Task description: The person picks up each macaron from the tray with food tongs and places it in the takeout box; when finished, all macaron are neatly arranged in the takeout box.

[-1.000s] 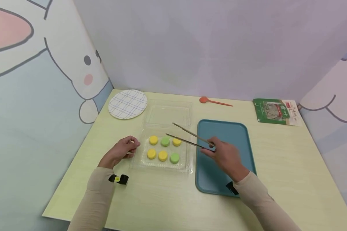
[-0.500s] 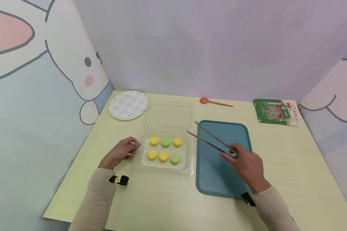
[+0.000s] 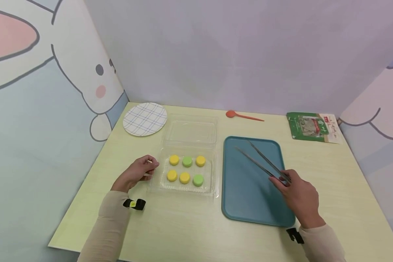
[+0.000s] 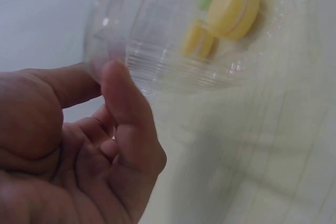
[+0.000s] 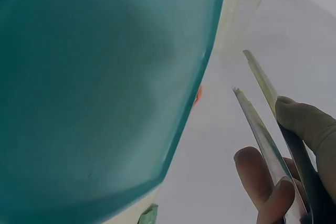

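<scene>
My left hand (image 3: 137, 171) pinches the left rim of a clear plastic clamshell box (image 4: 157, 59) between thumb and index finger. Its lid (image 3: 191, 131) lies folded back toward the wall. Two short rows of macarons sit inside, some yellow like this front-left macaron (image 3: 171, 175), others green like the front-right macaron (image 3: 198, 180). Over the right side of a blue tray (image 3: 242, 203), my right hand (image 3: 299, 196) grips a pair of metal tongs (image 5: 262, 124). The tong tips are spread apart with nothing between them, pointing away and to the left above the tray.
A checked round plate (image 3: 145, 119) lies at the back left of the table. An orange spoon (image 3: 243, 116) is near the wall, and a green and white food pouch (image 3: 312, 127) lies at the back right.
My right hand has carried the tongs rightward and nearer, from over the box to over the tray. The left hand stays at the box rim, and the macarons have not moved.
</scene>
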Available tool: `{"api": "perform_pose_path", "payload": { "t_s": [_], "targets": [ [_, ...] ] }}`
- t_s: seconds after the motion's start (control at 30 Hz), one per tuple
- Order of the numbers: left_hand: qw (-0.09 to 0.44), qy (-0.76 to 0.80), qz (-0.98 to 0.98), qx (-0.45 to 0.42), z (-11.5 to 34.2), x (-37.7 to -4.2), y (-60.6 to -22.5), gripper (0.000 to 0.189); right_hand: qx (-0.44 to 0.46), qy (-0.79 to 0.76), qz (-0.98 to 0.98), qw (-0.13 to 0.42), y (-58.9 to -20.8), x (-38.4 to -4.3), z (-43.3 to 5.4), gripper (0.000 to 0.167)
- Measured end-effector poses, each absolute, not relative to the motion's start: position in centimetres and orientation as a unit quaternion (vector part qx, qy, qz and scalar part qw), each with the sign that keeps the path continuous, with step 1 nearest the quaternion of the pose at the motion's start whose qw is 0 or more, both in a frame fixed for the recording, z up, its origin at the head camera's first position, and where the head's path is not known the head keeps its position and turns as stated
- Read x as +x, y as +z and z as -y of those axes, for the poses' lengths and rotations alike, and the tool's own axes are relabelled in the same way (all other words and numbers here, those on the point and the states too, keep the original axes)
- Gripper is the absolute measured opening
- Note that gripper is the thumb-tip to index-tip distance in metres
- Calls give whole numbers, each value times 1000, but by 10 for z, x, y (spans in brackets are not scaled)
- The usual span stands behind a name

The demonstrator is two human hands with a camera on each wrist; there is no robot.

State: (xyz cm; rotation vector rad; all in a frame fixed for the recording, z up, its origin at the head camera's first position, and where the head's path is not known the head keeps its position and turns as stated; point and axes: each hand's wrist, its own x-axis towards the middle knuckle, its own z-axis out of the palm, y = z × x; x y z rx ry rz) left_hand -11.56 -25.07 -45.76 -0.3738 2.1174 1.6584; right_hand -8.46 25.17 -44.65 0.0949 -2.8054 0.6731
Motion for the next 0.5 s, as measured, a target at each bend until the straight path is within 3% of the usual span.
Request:
{"api": "perform_pose_path", "payload": {
  "t_s": [0.3, 0.5],
  "targets": [
    [213, 597, -762, -131, 250, -116, -459, 14, -38, 214, 973, 83, -459, -74, -291, 47],
    [212, 596, -763, -135, 251, -117, -459, 14, -106, 213, 971, 30, -460, -70, -318, 59]
  ]
}}
